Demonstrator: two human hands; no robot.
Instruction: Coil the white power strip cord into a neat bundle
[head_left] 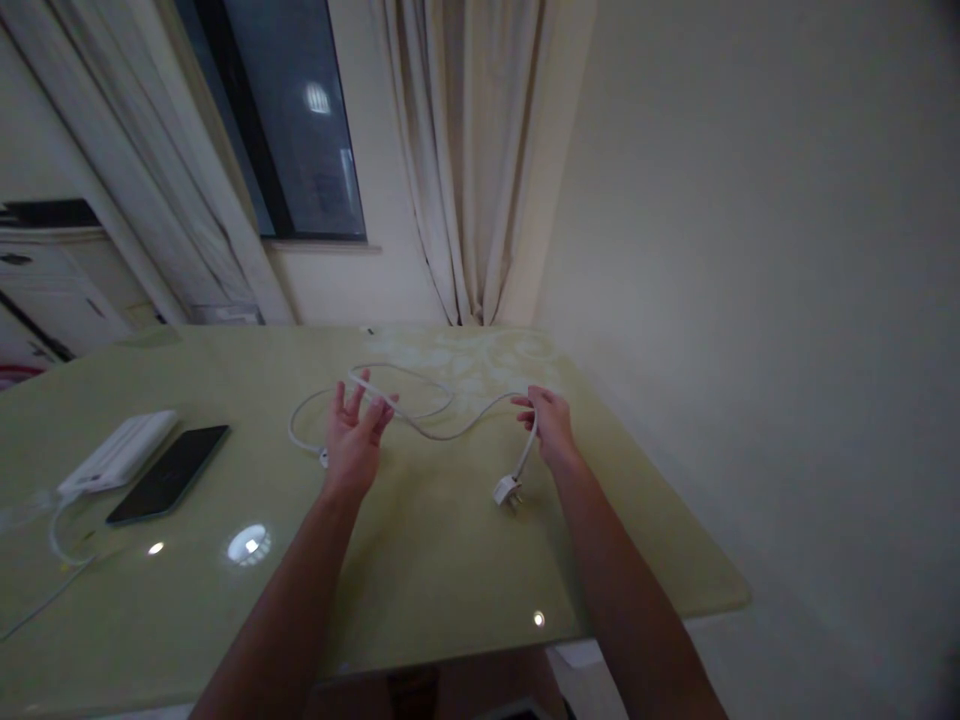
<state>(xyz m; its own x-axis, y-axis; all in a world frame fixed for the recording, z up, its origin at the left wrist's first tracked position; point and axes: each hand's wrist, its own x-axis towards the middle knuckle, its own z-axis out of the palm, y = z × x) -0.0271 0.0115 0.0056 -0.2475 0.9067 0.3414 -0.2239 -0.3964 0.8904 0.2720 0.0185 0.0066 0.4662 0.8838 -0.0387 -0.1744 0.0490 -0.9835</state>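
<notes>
A white power cord [456,437] lies in loose loops over the table between my hands. My right hand [550,420] pinches it a short way from its end, and the white plug [508,491] hangs below with its metal prongs showing. My left hand [354,440] is open, palm up, fingers spread, with a stretch of the cord crossing its fingers. Beside my left wrist, the cord's other end piece [324,457] is partly hidden by the hand.
A dark phone [169,475] lies at the left beside a white box-shaped device [120,452] with a white cable [54,530]. The glossy green tabletop [435,570] ends near a wall [750,300] on the right. Curtains [472,150] and a window stand behind.
</notes>
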